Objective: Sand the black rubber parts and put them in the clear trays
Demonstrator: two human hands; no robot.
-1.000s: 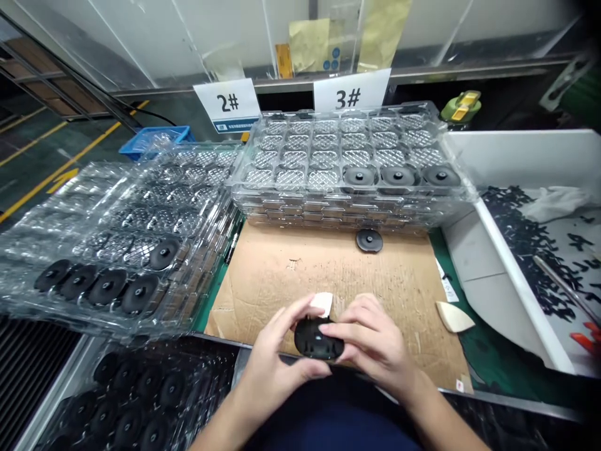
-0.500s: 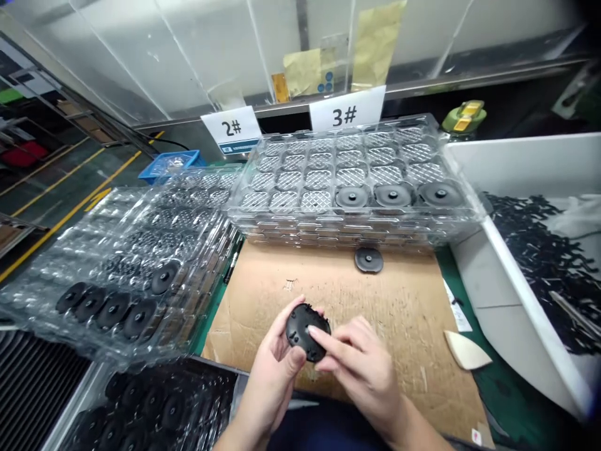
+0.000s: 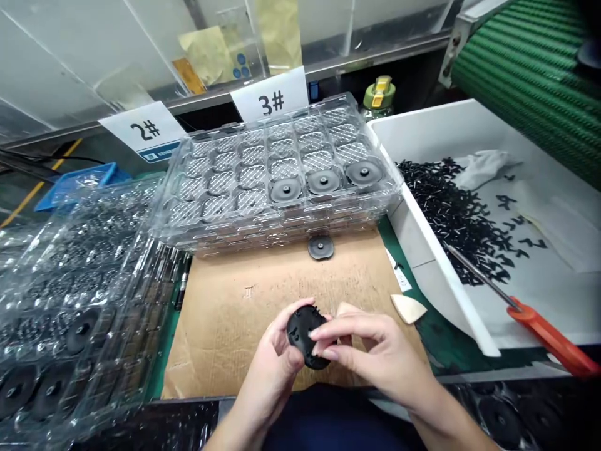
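Note:
My left hand grips a round black plastic disc by its edge, above the cardboard sheet. Small clips or tabs stick up along the disc's rim. The thumb and forefinger of my right hand are pinched together against the disc's face; anything between the fingertips is hidden. Farther back on the cardboard lies a separate black disc with a small centre knob. Behind it, a stack of clear compartment trays carries three similar discs in its front row.
On the right, a white bin contains a heap of small black clips and an orange-handled screwdriver. A pale wedge-shaped piece lies beside it. More clear trays stand left. A green conveyor belt is upper right.
The view has turned right, bringing the conveyor and screwdriver handle into sight. My right hand has gone from an extended forefinger on the disc to a thumb-and-forefinger pinch. My left hand keeps its hold.

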